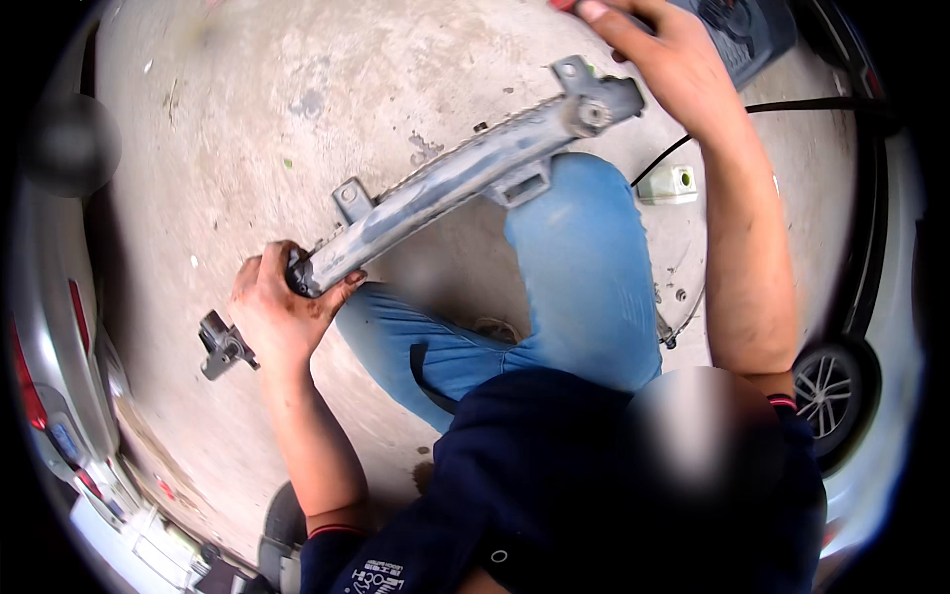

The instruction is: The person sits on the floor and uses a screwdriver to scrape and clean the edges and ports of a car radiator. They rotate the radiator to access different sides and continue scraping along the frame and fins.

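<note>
A long grey part with mounting tabs and a notched edge lies slantwise across my raised knee. My left hand is closed around its lower left end, thumb on the near side and fingers on the far side. Next to that hand is a small dark metal bracket piece; whether it is joined to the grey part is hidden. Beyond the part's upper right end, my right hand is closed on a red and dark object, mostly cut off by the upper edge of the picture.
A dark grey case stands at the far right. Below it a black hose runs across the concrete floor, near a pale plastic container with a round opening. Cars flank me: a silver body left, a wheel right.
</note>
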A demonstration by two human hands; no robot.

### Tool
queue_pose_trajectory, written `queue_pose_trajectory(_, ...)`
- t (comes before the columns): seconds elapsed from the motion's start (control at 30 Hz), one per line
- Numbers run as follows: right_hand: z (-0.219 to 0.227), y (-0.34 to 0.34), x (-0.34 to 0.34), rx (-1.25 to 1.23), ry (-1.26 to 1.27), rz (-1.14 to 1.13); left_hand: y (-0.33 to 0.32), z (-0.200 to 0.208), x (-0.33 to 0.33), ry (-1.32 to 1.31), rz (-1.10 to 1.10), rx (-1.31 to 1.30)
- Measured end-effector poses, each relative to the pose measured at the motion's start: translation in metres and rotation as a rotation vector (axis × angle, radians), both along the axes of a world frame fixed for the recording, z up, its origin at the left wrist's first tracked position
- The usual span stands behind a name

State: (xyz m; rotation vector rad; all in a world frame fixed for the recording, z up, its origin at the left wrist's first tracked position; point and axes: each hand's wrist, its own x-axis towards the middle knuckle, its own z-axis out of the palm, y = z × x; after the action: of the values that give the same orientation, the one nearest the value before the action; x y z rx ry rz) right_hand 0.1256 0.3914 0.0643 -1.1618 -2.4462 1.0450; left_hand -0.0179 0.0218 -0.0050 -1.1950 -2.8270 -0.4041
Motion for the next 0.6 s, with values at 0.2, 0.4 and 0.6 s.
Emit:
queue_pose_trajectory(0.2,-0.035,-0.017,0.138,-0.497,0.847,-0.416,0.0,-0.003,-0.002,-0.018,-0.003,-0.035)
queue_pose_trajectory(0.4,-0.105,-0.032,0.266,-0.47,0.799,-0.804,0.0,-0.005,-0.006,0.071,0.026,-0.088)
queue_pose_trajectory(0.6,-0.15,-0.108,0.423,-0.11,0.487,-1.454,-0.005,-0.011,-0.017,0.073,-0.028,-0.104)
